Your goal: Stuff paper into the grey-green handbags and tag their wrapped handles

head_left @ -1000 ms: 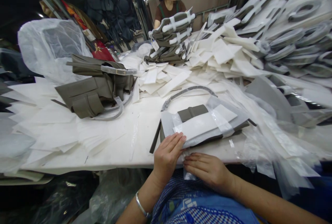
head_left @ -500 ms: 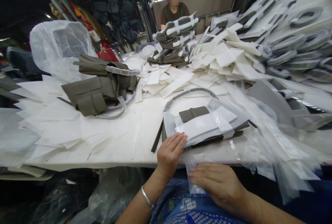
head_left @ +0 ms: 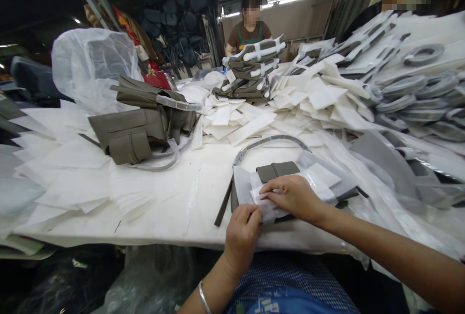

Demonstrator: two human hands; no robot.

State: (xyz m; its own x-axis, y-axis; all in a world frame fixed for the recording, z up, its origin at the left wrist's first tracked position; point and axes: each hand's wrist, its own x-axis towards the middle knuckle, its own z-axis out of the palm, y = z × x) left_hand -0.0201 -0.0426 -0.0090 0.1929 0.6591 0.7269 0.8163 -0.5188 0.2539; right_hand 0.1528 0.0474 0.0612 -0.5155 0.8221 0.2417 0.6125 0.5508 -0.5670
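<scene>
An olive-grey bag (head_left: 278,170) lies near the table's front edge, its wrapped handle arched behind it. White wrapping sheet (head_left: 321,176) covers much of its front. My left hand (head_left: 242,231) is closed at the wrapping's lower left edge, its fingers pinching the sheet. From the right, my right hand (head_left: 296,196) reaches over the bag, thumb and fingers brought together on the wrapping; whatever lies between them is too small to make out. A dark strap (head_left: 223,203) sticks out at the bag's left.
More olive bags (head_left: 127,132) sit at the left beside fanned white sheets (head_left: 76,178). Behind are a stack of wrapped bags (head_left: 254,69) and heaped white pieces (head_left: 323,91). Wrapped rings (head_left: 417,96) lie at the right. Across the table is a person (head_left: 250,25).
My right hand has risen from the clear strip at my lap onto the wrapping. My left hand has changed from lying flat to pinching the edge. The camera view has shifted slightly.
</scene>
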